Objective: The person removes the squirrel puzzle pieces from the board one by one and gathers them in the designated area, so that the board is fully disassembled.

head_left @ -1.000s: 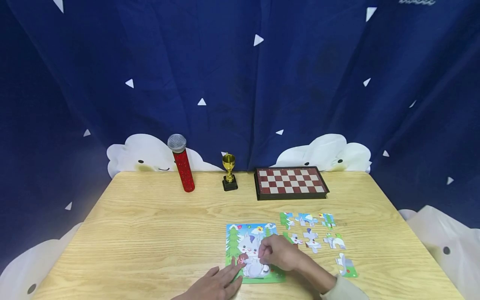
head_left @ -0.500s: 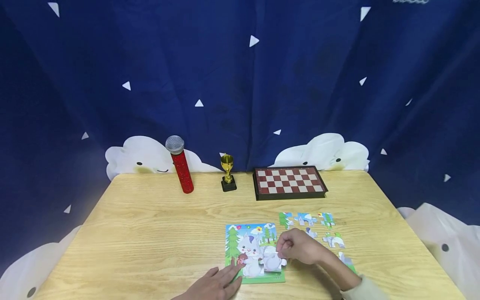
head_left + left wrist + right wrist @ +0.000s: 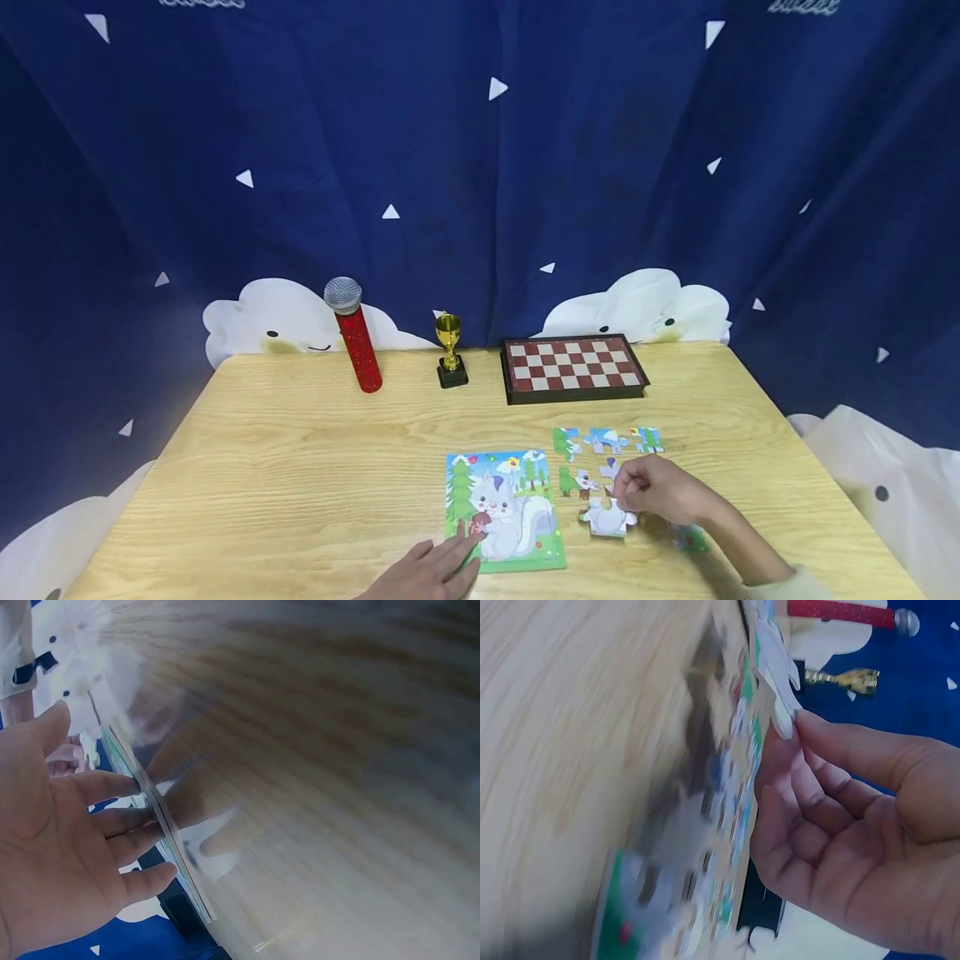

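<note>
My right hand [image 3: 667, 492] pinches a white-and-grey jigsaw puzzle piece [image 3: 607, 520] between thumb and fingertips, over the right part of the table. In the right wrist view, the thumb of the right hand [image 3: 855, 787] meets the rim of the puzzle piece [image 3: 778, 660]. To the left lies a square squirrel picture board [image 3: 536, 554] with a green lower border. My left hand [image 3: 431, 571] rests its straight fingers on the board's lower left corner. In the left wrist view, the left hand [image 3: 75, 832] reaches its fingertips past the board's edge.
Several loose puzzle pieces [image 3: 606, 439] lie right of the board, and a green-edged puzzle piece [image 3: 690, 538] is partly behind my right wrist. Along the back stand a red microphone [image 3: 360, 350], a gold trophy cup [image 3: 448, 333] and a checkered game board [image 3: 573, 367].
My right hand has carried the pinched puzzle piece rightward off the picture board, uncovering the squirrel's tail. The left hand has stayed on the board, while the head view has shifted slightly.
</note>
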`<control>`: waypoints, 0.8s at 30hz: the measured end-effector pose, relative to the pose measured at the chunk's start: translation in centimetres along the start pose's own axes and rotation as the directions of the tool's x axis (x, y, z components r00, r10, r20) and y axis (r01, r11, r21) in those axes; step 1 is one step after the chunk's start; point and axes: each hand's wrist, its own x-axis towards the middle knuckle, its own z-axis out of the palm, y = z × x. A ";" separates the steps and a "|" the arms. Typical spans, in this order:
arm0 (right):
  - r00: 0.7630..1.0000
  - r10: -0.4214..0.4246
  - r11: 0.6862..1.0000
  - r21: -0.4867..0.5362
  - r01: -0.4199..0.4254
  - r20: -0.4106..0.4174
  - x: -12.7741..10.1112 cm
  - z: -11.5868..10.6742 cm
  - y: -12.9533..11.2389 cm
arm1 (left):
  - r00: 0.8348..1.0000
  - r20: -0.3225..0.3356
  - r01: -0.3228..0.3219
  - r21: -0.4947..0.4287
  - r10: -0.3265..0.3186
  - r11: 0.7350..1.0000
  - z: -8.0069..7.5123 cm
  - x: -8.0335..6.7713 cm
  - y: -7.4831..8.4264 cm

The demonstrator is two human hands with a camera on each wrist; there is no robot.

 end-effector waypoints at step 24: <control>0.970 0.178 0.956 -0.203 -0.211 -0.168 -1.2 0.2 1.7 | 0.999 0.037 0.009 -0.052 -0.007 0.999 -1.0 0.2 -0.2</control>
